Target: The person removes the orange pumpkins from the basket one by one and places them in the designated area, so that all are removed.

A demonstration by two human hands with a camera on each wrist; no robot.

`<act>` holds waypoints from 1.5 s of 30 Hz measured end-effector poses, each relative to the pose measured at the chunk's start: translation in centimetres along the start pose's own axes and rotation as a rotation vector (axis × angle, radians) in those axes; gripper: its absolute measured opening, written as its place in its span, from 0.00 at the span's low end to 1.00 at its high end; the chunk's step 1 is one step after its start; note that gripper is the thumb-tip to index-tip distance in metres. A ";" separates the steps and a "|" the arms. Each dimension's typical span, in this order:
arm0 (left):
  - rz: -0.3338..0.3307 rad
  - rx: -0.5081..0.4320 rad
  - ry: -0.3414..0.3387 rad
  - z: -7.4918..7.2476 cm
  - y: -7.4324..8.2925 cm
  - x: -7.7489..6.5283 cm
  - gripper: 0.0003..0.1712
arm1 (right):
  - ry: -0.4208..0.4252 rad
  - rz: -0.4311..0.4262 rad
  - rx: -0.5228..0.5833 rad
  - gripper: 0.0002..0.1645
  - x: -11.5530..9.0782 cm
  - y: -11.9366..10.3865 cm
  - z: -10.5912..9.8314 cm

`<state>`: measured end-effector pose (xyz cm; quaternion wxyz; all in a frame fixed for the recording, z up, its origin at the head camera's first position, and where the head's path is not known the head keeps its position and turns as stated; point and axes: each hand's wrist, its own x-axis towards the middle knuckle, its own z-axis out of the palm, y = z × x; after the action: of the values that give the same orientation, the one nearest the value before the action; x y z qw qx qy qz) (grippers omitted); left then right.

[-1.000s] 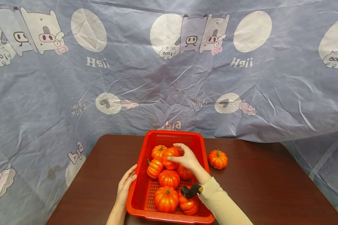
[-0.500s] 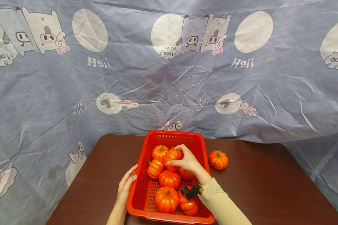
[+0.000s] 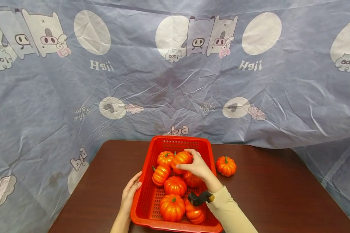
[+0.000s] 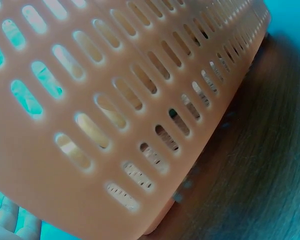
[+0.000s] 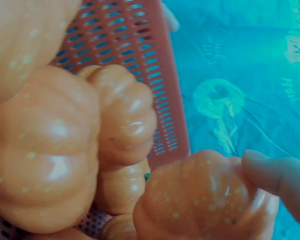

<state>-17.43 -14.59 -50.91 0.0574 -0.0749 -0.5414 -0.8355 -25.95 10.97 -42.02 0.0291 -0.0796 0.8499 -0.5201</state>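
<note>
Inside the red perforated plastic basket [image 3: 179, 138] lie several glossy orange toy pumpkins [image 3: 172, 208]. My right hand [image 3: 199, 165] reaches over the right side and grips one pumpkin [image 3: 181, 158] between thumb and fingers, above the back part of the pile. In the right wrist view the thumb presses against this ribbed, speckled pumpkin [image 5: 205, 200]; the other fingers are mostly hidden. My left hand [image 3: 129, 194] rests against the basket's left rim with fairly straight fingers. The left wrist view shows the slotted outer wall [image 4: 35, 165], with fingers [image 4: 27, 227] at its lower left.
One more pumpkin [image 3: 226, 166] with a green stem stands on the dark brown table [image 3: 259, 191], right of the basket. A grey-blue printed cloth [image 3: 163, 81] hangs behind the table. A black wrist camera [image 3: 199, 198] sits over the basket's front right.
My right hand has closed in on the pumpkin and shifted it slightly right and up, tilting it so its stem shows. The left hand and basket have stayed put.
</note>
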 end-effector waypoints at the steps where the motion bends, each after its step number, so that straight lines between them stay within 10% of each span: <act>1: 0.002 -0.003 -0.005 0.0 0.0 0.0 0.27 | 0.009 0.000 0.034 0.47 0.0 -0.1 -0.1; 8: 0.003 -0.016 -0.012 0.1 0.1 -0.2 0.27 | 0.032 -0.003 0.214 0.46 -0.4 -0.6 -1.2; 45: 0.011 -0.019 -0.013 -0.3 -0.3 0.0 0.26 | 0.325 -0.045 0.328 0.47 -3.6 1.7 -8.2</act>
<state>-17.50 -14.72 -51.25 0.0579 -0.0840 -0.5332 -0.8398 -23.65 19.58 -39.91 -0.1075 -0.0081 0.7456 -0.6576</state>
